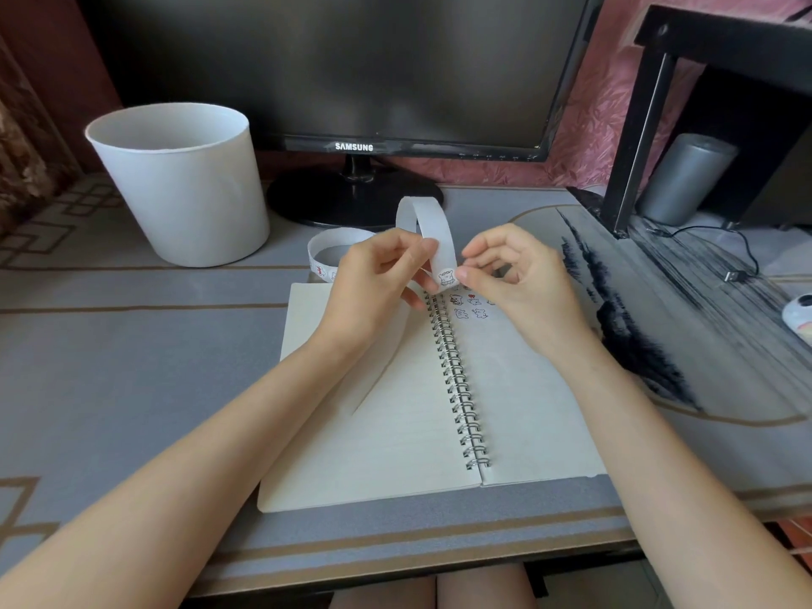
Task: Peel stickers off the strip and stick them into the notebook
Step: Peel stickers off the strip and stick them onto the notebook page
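Grey patterned desk (pixel 132 367), pink wallpaper (pixel 589 138) behind Samsung monitor (pixel 351 68), black shelf (pixel 720 41) at rt.

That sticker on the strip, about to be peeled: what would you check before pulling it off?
1. Left hand holds the strip firmly: ok.
2. Right hand fingertips at the sticker edge: ok.
3. Sticker edge already lifted: cannot tell.
4. Notebook lies open and flat: ok.
5. Bare page below the earlier stickers: ok.
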